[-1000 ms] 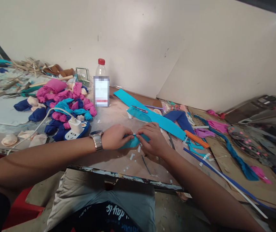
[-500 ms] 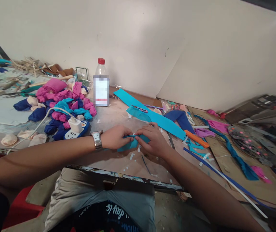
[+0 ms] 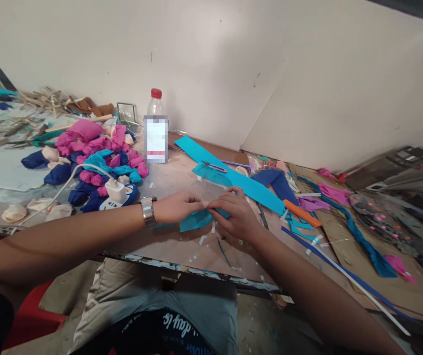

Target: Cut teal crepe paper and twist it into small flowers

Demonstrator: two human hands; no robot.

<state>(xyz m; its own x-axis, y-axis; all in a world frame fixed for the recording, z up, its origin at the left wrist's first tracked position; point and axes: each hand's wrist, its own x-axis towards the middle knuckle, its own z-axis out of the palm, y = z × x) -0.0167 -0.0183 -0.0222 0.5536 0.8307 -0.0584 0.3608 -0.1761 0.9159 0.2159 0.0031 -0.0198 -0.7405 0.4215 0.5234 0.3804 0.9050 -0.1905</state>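
A small turquoise piece of thin sheet, paper or fabric [image 3: 193, 222], is pinched between my two hands above the table. My left hand [image 3: 179, 207], with a metal watch on the wrist, closes on its upper edge. Fingertips of my right hand [image 3: 233, 212] meet the left ones there and grip the same piece. The fingers partly cover it. Just beyond lies a long turquoise strip [image 3: 259, 190], with a pink cutter [image 3: 214, 167] resting on a turquoise piece. An orange-handled cutter [image 3: 302, 213] touches the strip's right end.
To the left are bundled coloured pieces [image 3: 93, 143], a power strip [image 3: 117, 199] with a white cable, and scissors [image 3: 36, 141]. A red-capped bottle [image 3: 156, 103] stands near the wall. Blue and white strips [image 3: 367, 291] run along the right edge beside cardboard [image 3: 339, 246].
My left thumb and fingers have shifted slightly along the turquoise piece's upper edge, and its lower flap shows a little differently. My right hand stays almost in place.
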